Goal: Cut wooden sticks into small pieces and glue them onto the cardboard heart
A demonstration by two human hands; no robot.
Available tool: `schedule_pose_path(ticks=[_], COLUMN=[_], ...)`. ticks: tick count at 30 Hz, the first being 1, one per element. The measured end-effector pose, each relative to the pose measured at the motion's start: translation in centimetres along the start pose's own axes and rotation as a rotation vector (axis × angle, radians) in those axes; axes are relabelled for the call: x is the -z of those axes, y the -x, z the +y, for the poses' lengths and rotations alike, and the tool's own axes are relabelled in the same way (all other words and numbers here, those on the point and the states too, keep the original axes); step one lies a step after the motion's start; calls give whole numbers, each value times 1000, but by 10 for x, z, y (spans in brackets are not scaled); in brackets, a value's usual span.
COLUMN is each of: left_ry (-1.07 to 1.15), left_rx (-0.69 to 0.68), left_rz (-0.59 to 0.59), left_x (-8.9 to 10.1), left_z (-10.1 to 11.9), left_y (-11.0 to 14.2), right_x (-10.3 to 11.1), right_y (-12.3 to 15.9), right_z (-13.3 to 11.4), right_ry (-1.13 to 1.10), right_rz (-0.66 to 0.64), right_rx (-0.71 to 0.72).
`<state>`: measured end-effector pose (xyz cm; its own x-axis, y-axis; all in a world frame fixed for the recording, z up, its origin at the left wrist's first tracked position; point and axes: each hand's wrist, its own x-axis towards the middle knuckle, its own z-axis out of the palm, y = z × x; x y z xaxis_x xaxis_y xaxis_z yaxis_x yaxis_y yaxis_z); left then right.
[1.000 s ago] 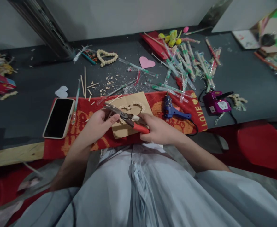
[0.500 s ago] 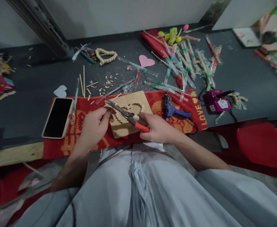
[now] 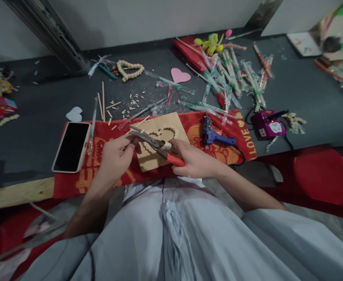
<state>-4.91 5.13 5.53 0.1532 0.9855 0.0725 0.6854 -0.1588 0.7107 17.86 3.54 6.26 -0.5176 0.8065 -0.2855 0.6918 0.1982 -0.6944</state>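
My right hand [image 3: 189,159] is closed round the red handle of a pair of pruning shears [image 3: 154,143], whose jaws point left and stand slightly apart. The tips of the jaws reach my left hand [image 3: 118,157], which is closed in a pinch; whatever its fingers hold is hidden or too small to make out. Beneath the shears lies a tan card [image 3: 150,162] bearing a heart outline [image 3: 171,132] edged with small pale pieces. The card rests on a red and orange towel [image 3: 113,170].
On the towel are a phone [image 3: 72,147] at left and a blue glue gun [image 3: 215,136] at right. Behind lie cut sticks [image 3: 103,101], a finished-looking stick heart [image 3: 129,70], a pink paper heart [image 3: 180,75], wrapped stick bundles [image 3: 253,84] and a purple device [image 3: 268,124].
Both hands stay nearly in place. The shears' jaws have shifted slightly left and down at my left fingertips, and the view has moved a little.
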Motion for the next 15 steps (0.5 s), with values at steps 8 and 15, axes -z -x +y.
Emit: schedule_pose_path(ticks=[8, 15], left_ry=[86, 148], left_rx=[-9, 61], left_rz=[-30, -13], left_x=[5, 0], left_z=[2, 4], left_y=[3, 2], right_x=[0, -2], right_y=[0, 1], right_z=[0, -12], right_ry=[45, 120], right_rz=[30, 75], right_rx=[34, -43])
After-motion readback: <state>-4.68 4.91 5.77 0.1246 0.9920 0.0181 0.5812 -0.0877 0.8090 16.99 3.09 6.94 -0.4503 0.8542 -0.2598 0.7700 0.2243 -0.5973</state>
